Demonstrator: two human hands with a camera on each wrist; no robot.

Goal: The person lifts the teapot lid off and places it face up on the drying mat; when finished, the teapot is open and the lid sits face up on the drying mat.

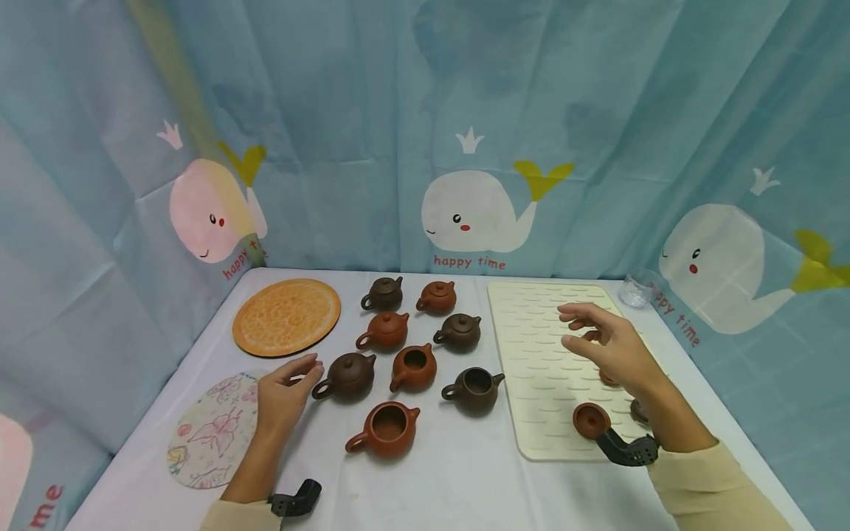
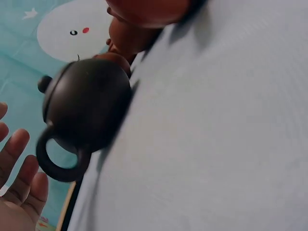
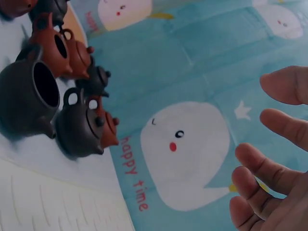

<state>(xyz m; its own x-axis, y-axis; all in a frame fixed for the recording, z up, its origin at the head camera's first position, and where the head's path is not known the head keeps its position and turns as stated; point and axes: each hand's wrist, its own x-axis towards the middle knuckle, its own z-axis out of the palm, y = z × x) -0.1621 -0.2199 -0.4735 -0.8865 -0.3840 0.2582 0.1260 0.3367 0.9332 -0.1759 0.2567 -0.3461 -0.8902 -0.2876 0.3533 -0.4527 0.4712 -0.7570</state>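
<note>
The left hand (image 1: 285,391) is just beside the handle (image 2: 61,174) of a lidded dark teapot (image 1: 350,377), on the left of the teapot group. Its fingers are apart and hold nothing; whether one tip touches the handle, I cannot tell. In its wrist view, this hand is cut off. The right hand (image 1: 611,343), over the pale mat (image 1: 531,383) at right, also has its fingers apart, with nothing between them. A reddish lid (image 1: 608,378) and a dark lid (image 1: 639,411) are partly hidden there.

The left hand (image 2: 20,187) is near the handle (image 2: 62,173) of a dark teapot (image 2: 89,103), reddish pots (image 2: 149,12) beyond
</note>
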